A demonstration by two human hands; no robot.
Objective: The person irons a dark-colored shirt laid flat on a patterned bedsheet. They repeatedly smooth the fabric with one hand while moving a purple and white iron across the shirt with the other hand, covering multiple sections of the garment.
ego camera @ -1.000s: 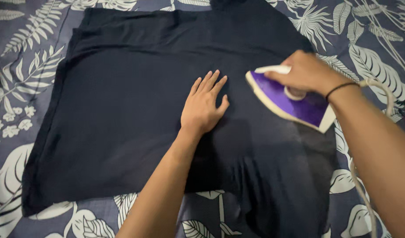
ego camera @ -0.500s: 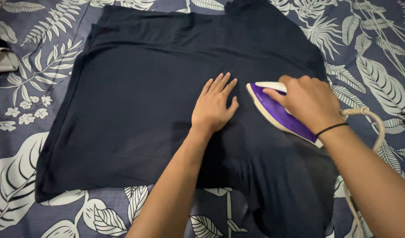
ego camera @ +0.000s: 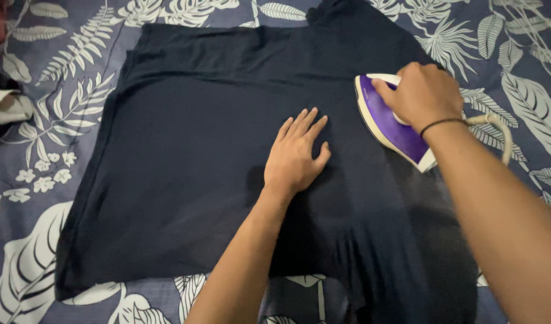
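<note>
Purple-and-white iron (ego camera: 391,123) pressed flat on the dark shirt (ego camera: 227,156), now nearer the shirt's far right edge — shifted away from the near side since half a second ago, so a fresh strip toward the shoulder comes under the plate. Long axis slanted, nose aimed to the far left, heel and cord (ego camera: 497,129) trailing toward the near right. Right hand (ego camera: 422,96) curled tight over the handle. Left hand (ego camera: 296,156) laid flat with fingers loosely spread on the middle of the shirt, just beside the iron — not touching it. Underneath, a leaf-print sheet (ego camera: 53,90), with bundled cloth (ego camera: 2,108) at its left edge.
</note>
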